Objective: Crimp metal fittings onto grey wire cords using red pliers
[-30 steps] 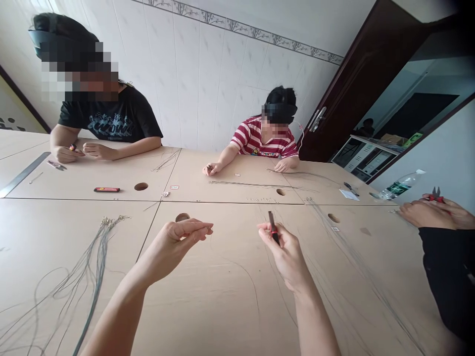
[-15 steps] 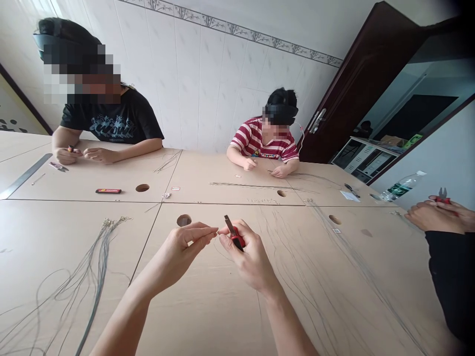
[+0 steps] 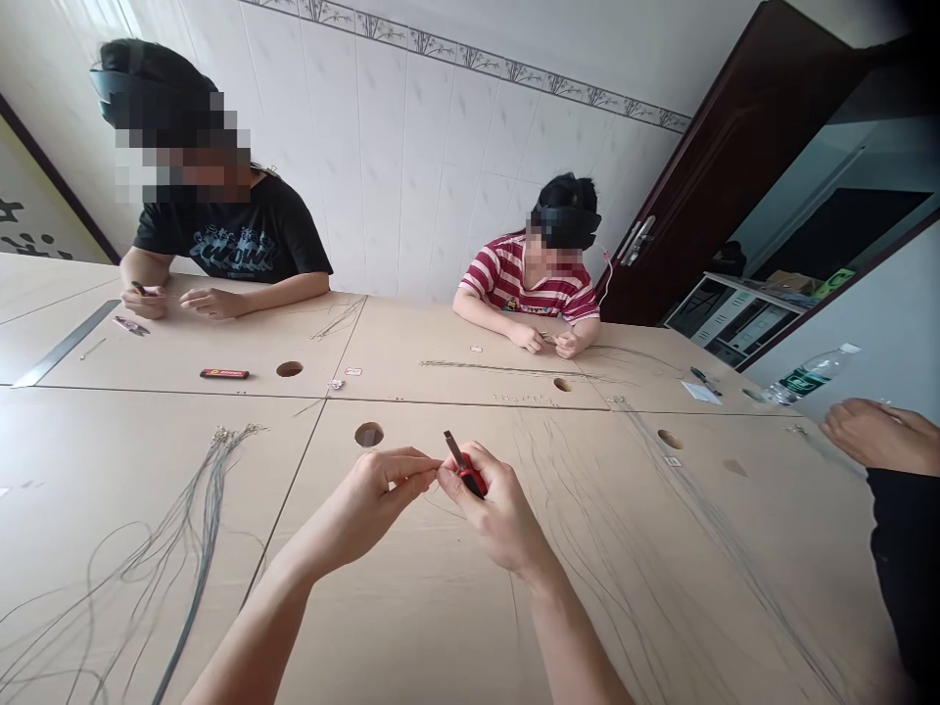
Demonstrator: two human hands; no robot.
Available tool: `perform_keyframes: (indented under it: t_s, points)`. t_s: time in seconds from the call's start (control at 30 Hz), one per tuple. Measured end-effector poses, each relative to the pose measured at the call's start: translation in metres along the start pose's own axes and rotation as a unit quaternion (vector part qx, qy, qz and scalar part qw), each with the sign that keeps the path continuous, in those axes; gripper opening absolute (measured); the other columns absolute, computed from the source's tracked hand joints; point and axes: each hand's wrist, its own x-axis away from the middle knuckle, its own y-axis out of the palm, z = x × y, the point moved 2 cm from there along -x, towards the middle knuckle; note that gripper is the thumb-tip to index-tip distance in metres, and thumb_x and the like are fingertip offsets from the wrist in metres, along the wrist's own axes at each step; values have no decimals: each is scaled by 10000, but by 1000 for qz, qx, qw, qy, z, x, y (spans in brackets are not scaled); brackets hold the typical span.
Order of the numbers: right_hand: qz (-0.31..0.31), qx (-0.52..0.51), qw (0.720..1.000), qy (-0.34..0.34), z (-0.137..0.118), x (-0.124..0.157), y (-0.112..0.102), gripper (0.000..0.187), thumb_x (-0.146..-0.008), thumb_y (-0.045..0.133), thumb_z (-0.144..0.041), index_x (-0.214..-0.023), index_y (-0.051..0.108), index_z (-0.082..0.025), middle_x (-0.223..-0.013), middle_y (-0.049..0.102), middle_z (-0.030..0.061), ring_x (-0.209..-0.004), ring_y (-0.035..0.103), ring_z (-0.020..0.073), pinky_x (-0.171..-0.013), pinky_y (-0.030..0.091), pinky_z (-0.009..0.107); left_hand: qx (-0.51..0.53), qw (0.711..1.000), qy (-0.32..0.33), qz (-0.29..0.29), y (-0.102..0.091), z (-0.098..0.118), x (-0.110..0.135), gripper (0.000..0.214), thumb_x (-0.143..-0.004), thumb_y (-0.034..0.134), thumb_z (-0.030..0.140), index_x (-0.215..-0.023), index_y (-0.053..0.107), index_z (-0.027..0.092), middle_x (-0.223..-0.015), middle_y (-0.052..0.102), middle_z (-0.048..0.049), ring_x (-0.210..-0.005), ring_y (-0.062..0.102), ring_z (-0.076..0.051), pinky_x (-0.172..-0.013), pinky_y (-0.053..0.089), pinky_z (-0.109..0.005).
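Note:
My left hand [image 3: 389, 494] pinches with its thumb and fingers pressed together, and its fingertips meet those of my right hand. What lies between them is too small to make out. My right hand [image 3: 495, 499] is wrapped round a red-and-black hand tool [image 3: 468, 475] with a narrow metal end pointing up and away from me; its exact kind is unclear. Below the fingertips a faint thin strand [image 3: 445, 507] curves over the table. Both hands are above the table [image 3: 397, 627]. To their left lies a bundle of thin grey cords [image 3: 202, 529] with small metal ends.
More cords [image 3: 705, 519] stretch along the right. Round holes [image 3: 369, 435] pierce the table. A red utility knife [image 3: 224, 374] lies beyond my left hand. Two people sit opposite; another person's hand [image 3: 877, 436] is at right, near a plastic bottle [image 3: 812, 375].
My fingertips have closed together, covering the small gap between them. The view has shifted slightly. The red-handled pliers in the right-hand person's grip no longer show.

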Motion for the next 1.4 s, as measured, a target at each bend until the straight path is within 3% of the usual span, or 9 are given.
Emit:
perform_keyframes:
  t_s: [0.2,0.27,0.4,0.57,0.67,0.83,1.03,1.17,1.4]
  points:
    - [97,-125,985,62,13,-5,2,220,-830,586,-414,-750,547,-213,-688,469,-23,-642,413,126,-603,336,252,161,986,-51,8,15,0,-7,487,-839,571,372,-1296,535,208,-1233,607,-119,-743,633,-164,-624,521,-297]
    - [113,-169,975,90,15,-6,5,223,-803,610,-428,-767,566,-213,-682,486,-21,-638,426,127,-588,340,250,181,982,-53,21,22,0,-9,441,-833,580,376,-1231,565,188,-1162,640,-112,-763,632,-164,-646,516,-295]
    - [135,-259,945,143,22,-7,15,235,-755,658,-426,-752,574,-206,-656,477,-32,-582,405,105,-544,332,241,153,983,-57,85,28,-4,-11,240,-845,568,389,-945,612,175,-824,673,-40,-746,601,-159,-653,473,-275]
    - [95,-426,879,193,25,-10,30,225,-703,702,-369,-742,561,-198,-658,478,-25,-581,446,107,-523,364,240,88,982,-74,151,26,-1,-10,171,-834,551,336,-739,537,195,-650,610,7,-611,539,-138,-542,412,-243]
    - [94,-448,861,222,25,-11,35,230,-677,711,-361,-745,564,-197,-650,496,-22,-569,462,111,-512,374,243,43,981,-77,173,24,1,-10,185,-825,531,311,-676,508,203,-588,548,26,-546,468,-124,-492,353,-231]
    - [108,-402,884,212,29,-11,33,231,-706,689,-378,-750,543,-205,-634,470,-21,-595,463,126,-537,374,246,24,983,-70,170,17,-5,-9,189,-830,527,328,-691,547,201,-601,482,30,-552,394,-116,-488,296,-232]
    - [157,-241,949,131,32,-5,17,266,-776,656,-456,-897,634,-220,-827,554,14,-714,464,129,-647,384,248,128,980,-62,138,9,-4,-8,205,-828,579,363,-711,559,196,-673,470,28,-603,362,-108,-528,291,-229]
    - [110,-194,973,65,21,-1,11,227,-826,613,-439,-896,635,-224,-839,546,11,-746,456,134,-688,381,253,159,978,-73,117,8,0,-5,203,-832,590,364,-717,574,197,-647,454,34,-621,366,-111,-549,296,-226]
    - [35,-198,979,33,12,1,15,208,-858,588,-399,-780,567,-207,-705,433,-23,-681,379,119,-658,329,256,177,976,-55,113,9,2,-5,198,-846,595,365,-735,595,201,-691,555,16,-636,403,-116,-571,329,-235]
